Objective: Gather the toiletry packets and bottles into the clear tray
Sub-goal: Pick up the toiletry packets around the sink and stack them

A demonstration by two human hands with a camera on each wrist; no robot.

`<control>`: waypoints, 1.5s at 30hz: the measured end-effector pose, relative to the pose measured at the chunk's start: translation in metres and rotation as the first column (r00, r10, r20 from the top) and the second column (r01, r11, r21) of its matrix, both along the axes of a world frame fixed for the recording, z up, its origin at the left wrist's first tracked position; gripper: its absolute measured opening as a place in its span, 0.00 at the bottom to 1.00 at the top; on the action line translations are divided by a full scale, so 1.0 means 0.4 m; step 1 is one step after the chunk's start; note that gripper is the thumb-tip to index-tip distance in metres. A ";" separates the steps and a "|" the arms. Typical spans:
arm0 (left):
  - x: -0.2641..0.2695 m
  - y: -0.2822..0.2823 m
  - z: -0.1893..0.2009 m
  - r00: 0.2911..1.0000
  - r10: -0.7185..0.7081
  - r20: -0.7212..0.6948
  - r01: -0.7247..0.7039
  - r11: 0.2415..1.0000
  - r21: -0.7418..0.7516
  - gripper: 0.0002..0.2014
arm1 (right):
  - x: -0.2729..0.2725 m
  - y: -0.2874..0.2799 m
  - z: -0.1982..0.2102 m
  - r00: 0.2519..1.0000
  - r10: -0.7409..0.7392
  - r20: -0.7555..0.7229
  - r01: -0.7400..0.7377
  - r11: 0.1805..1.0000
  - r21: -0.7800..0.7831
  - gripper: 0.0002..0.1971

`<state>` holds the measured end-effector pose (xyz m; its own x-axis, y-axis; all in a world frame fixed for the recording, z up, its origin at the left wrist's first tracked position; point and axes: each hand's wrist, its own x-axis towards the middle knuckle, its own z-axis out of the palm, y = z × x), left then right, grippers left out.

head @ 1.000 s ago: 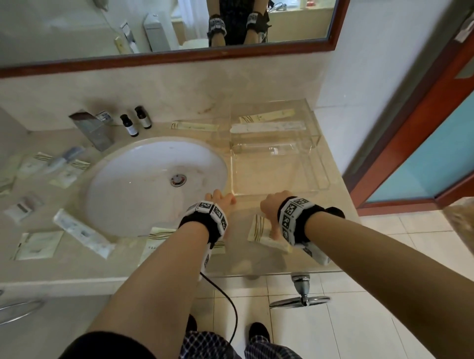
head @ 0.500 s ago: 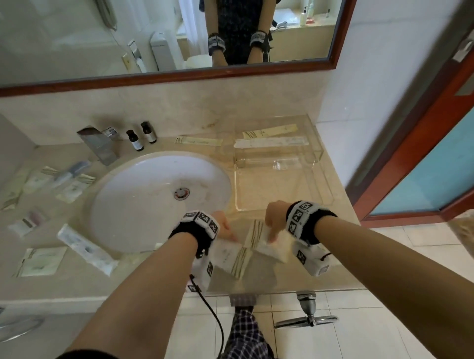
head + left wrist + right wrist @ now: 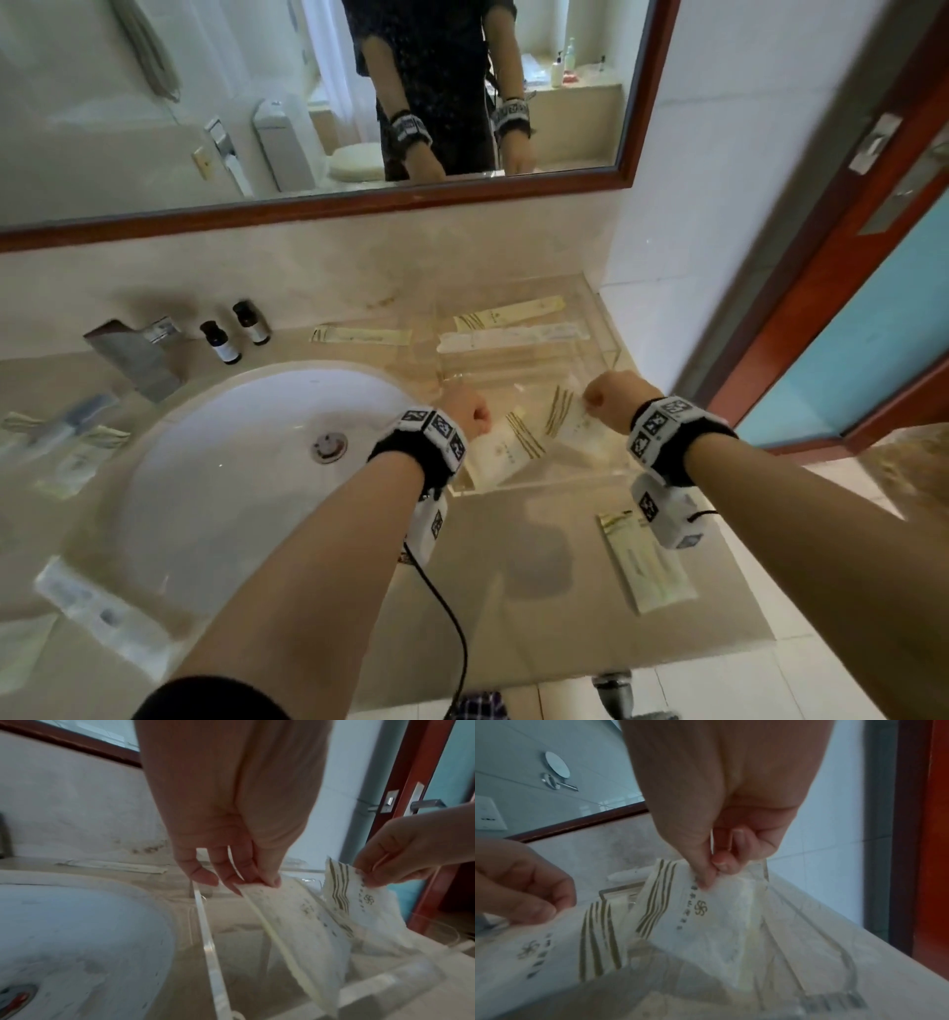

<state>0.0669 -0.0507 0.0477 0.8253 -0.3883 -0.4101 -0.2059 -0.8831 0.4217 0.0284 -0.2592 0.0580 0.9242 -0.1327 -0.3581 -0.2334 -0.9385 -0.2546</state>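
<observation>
Left hand (image 3: 464, 411) pinches one striped packet (image 3: 506, 452); right hand (image 3: 611, 393) pinches another (image 3: 575, 429). Both hang, long axes down, over the clear tray (image 3: 534, 488) near edge. Two bottles (image 3: 221, 342) stand at the counter's back edge.

Both forearms extended forward, left hand (image 3: 464, 411) and right hand (image 3: 611, 393) side by side, hands pinching with curled fingers

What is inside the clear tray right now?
Inside the clear acrylic tray, two gold-striped white packets hang low: one pinched by the left hand, one by the right hand. They cover its floor beneath.
</observation>
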 end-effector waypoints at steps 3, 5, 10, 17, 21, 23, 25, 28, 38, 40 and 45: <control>0.029 -0.010 -0.024 0.998 -0.070 0.003 0.070 0.997 0.032 0.11 | 0.008 0.000 -0.013 0.999 0.045 -0.011 -0.045 0.998 -0.046 0.12; 0.048 -0.012 -0.029 0.996 -0.091 0.017 0.089 0.994 0.066 0.10 | 0.020 0.002 -0.023 0.998 0.066 -0.012 -0.067 0.996 -0.065 0.14; 0.061 -0.011 -0.055 0.994 -0.107 -0.014 0.107 0.984 0.141 0.11 | 0.028 0.011 -0.050 0.990 0.131 -0.047 -0.135 0.986 -0.096 0.19; 0.042 -0.018 -0.090 0.992 -0.127 -0.004 0.126 0.972 0.199 0.19 | 0.023 0.021 -0.086 0.983 0.167 -0.081 -0.175 0.979 -0.103 0.17; 0.034 -0.033 -0.091 0.989 -0.145 -0.026 0.147 0.963 0.225 0.19 | 0.018 0.018 -0.092 0.978 0.186 -0.097 -0.195 0.976 -0.093 0.17; 0.027 -0.036 -0.091 0.989 -0.144 -0.025 0.145 0.960 0.241 0.19 | 0.011 0.017 -0.095 0.975 0.196 -0.103 -0.205 0.975 -0.088 0.19; 0.016 -0.036 -0.092 0.989 -0.145 0.007 0.139 0.959 0.247 0.20 | 0.003 0.016 -0.096 0.973 0.205 -0.104 -0.214 0.973 -0.085 0.19; -0.005 -0.028 -0.087 0.988 -0.137 0.067 0.116 0.961 0.250 0.19 | -0.013 0.018 -0.090 0.972 0.218 -0.091 -0.226 0.970 -0.086 0.19; -0.108 0.008 -0.038 0.986 -0.086 0.141 0.058 0.980 0.190 0.16 | -0.097 0.028 -0.051 0.957 0.283 -0.056 -0.288 0.950 -0.122 0.14; -0.138 0.013 -0.036 0.985 -0.071 0.156 0.041 0.981 0.190 0.16 | -0.118 0.034 -0.042 0.963 0.264 -0.056 -0.270 0.948 -0.166 0.12; -0.203 0.020 -0.044 0.982 -0.068 0.176 0.029 0.976 0.214 0.14 | -0.169 0.047 -0.014 0.974 0.205 -0.098 -0.225 0.931 -0.289 0.09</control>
<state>-0.0142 -0.0428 0.0300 0.8757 -0.3507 -0.3319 -0.3063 -0.9348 0.1796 -0.0391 -0.2404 0.0525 0.9186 -0.0425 -0.3929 -0.0244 -0.9984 0.0510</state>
